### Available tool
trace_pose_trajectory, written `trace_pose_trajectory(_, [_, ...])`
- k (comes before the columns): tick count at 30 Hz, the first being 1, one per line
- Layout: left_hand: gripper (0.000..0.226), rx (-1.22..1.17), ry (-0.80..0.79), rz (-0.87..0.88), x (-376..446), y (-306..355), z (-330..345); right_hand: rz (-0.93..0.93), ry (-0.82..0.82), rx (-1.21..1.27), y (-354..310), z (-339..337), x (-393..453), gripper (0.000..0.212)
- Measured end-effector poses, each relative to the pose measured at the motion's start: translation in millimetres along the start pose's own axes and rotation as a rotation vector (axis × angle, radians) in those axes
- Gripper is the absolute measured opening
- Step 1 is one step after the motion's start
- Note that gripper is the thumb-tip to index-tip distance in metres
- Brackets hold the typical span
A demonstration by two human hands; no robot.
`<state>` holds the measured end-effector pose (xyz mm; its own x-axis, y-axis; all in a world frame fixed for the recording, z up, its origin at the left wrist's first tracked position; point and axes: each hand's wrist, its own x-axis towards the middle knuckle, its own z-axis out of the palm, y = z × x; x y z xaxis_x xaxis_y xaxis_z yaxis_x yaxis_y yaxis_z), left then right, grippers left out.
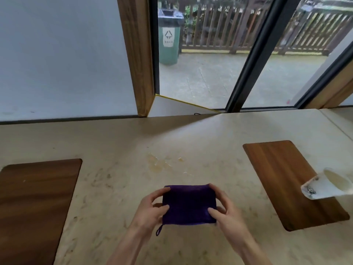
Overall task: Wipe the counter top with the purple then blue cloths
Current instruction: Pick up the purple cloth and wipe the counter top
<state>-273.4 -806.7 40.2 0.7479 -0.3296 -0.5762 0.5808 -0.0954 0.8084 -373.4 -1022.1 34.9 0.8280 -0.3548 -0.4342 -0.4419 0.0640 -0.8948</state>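
Just beyond held purple cloth [189, 204], spill [159, 163], tipped cup [328, 185].

Two bare forearms coming in from the bottom, no sleeves showing at all. Left hand [150, 207] and right hand [223, 209] are both plain: no gloves, rings, watch or wristbands that I can see.
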Motion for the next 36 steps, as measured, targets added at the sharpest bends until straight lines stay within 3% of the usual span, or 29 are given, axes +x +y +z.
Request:
trace_pose_trajectory(5, [0.056,0.176,0.057,-0.058,47,-42,5,0.024,-0.001,-0.152,27,-3,41,0.062])
trace_pose_trajectory(7, [0.055,0.386,0.055,-0.007,54,-64,5,0.046,-0.003,-0.26,41,-2,43,0.059])
trace_pose_trajectory(13, [0.067,1.048,0.123,0.179,50,-97,1,0.023,-0.09,-0.914,66,7,34,0.061])
trace_pose_trajectory(16, [0.059,1.167,0.179,0.255,52,-95,-20,-0.133,0.02,-1.215,56,21,33,0.064])
trace_pose_trajectory(19, [0.061,1.207,0.341,0.331,62,-81,-48,-0.436,0.025,-1.26,55,49,43,0.043])
trace_pose_trajectory(23, [0.07,1.375,0.41,0.36,89,-59,-89,-0.4,-0.074,-1.334,65,88,61,0.053])
trace_pose_trajectory(26, [0.063,1.348,0.47,0.259,109,-68,-121,-0.377,-0.085,-1.389,83,93,64,0.057])
trace_pose_trajectory(30, [0.056,1.4,0.534,0.266,120,-83,-134,-0.423,-0.09,-1.425,99,80,63,0.059])
trace_pose_trajectory(36, [0.057,1.452,0.551,0.256,120,-88,-135,-0.392,0.039,-1.385,72,57,127,0.061])
